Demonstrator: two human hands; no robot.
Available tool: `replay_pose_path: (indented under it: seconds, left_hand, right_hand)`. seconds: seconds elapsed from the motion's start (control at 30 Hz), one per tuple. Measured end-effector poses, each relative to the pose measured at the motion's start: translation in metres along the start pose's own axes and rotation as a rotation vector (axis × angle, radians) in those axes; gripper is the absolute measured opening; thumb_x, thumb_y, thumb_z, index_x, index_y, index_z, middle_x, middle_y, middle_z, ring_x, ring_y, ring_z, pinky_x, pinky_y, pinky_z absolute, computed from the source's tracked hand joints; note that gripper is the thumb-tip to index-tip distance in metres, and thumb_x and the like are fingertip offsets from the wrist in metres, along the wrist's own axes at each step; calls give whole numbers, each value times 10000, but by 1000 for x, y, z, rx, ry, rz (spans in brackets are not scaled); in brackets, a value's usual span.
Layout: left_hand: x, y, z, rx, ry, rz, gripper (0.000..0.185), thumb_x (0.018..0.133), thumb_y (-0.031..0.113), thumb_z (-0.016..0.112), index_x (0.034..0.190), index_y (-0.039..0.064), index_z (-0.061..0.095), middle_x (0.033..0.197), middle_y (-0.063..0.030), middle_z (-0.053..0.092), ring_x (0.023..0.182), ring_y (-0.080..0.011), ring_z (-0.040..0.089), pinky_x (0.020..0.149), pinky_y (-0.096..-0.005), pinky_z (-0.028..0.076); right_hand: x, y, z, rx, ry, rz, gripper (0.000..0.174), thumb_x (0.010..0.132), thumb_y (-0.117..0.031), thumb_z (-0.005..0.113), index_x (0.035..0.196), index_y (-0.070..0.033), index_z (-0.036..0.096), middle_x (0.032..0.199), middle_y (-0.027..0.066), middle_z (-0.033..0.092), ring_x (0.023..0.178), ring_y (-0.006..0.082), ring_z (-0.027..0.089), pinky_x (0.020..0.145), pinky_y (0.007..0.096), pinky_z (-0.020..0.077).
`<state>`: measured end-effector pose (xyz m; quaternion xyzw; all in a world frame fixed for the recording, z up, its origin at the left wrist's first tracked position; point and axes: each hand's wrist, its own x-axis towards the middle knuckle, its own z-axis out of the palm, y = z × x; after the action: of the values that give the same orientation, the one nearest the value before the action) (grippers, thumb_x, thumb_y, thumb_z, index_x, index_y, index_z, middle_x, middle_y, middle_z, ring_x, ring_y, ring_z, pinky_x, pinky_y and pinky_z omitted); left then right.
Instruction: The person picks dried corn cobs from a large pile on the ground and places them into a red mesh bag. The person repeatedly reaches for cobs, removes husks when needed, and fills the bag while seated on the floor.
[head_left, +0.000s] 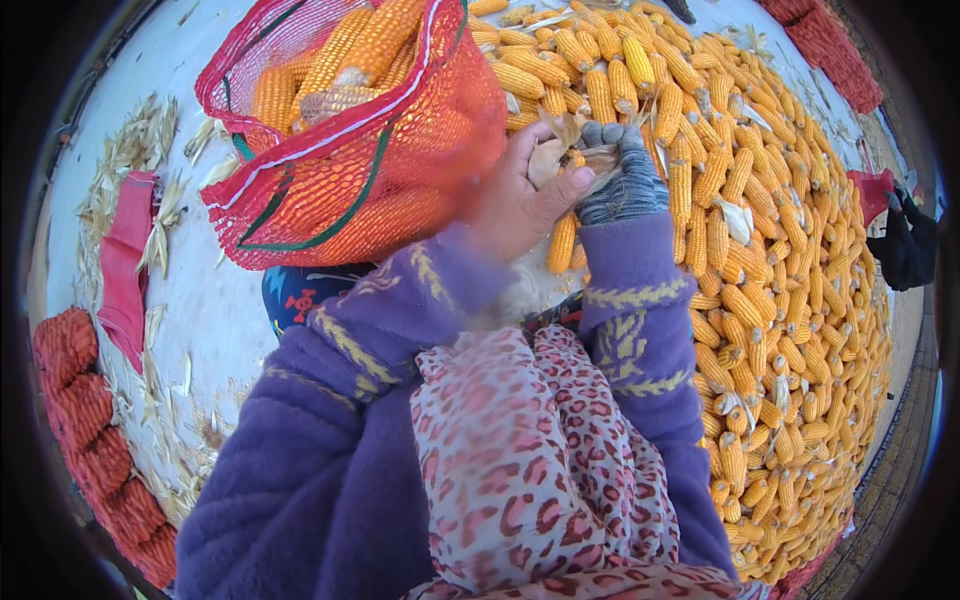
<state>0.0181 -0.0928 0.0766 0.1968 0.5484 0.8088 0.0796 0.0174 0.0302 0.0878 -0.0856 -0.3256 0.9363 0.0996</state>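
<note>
In front of me, both hands meet around a corn ear with dry husk (553, 159). My left hand (525, 196) is bare, its thumb lying across the husk. Grey knitted fabric covers my right hand (626, 176), whose fingers are curled around the husk from the other side. Much of the ear is hidden between the hands. Just left of them, a red mesh sack (352, 195) stands with its mouth gaping and yellow corn cobs (337, 60) inside. Beyond and to the right of my hands spreads a large heap of husked corn cobs (757, 247).
A flat red mesh sack (126, 262) lies at left among loose dry husks (154, 142) on a pale ground sheet (214, 330). Filled red sacks (97, 450) line the left rim, with more sacks (832, 56) at the upper right. At far right, a black-gloved hand (904, 244) of another person shows.
</note>
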Motion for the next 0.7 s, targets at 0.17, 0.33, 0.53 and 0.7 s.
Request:
replay_pose_path:
  seconds: [0.17,0.33,0.53,0.7]
  left_hand:
    - [23,13,8,-30,230,-110,315,852,285,510,1001,7,520,846,-77,584,806,-142,549,752,-299,450]
    - [46,3,-10,-591,253,-357,260,862,269,454,898,18,511,781,-122,570,762,-245,571,719,-370,482]
    - [60,0,-10,-748,372,-382,200,866,218,441,820,28,476,775,-133,561,764,-282,564,743,-423,479]
    - [83,11,2,-772,397,-274,172,874,180,421,817,27,475,758,-116,546,743,-261,554,751,-422,478]
  right_hand:
    - [-3,2,-13,221,79,55,231,904,-215,471,806,-11,521,839,123,592,826,238,580,833,377,463]
    - [-14,-12,-11,36,174,-112,204,875,-77,423,691,-18,490,656,112,534,648,244,522,830,407,466]
    - [-36,-73,-22,383,-23,79,233,922,-207,459,722,-87,460,593,-3,416,566,155,430,807,355,434]
    - [-79,-130,-60,145,156,-103,294,941,-234,408,691,-91,467,500,-25,372,482,145,411,875,379,422]
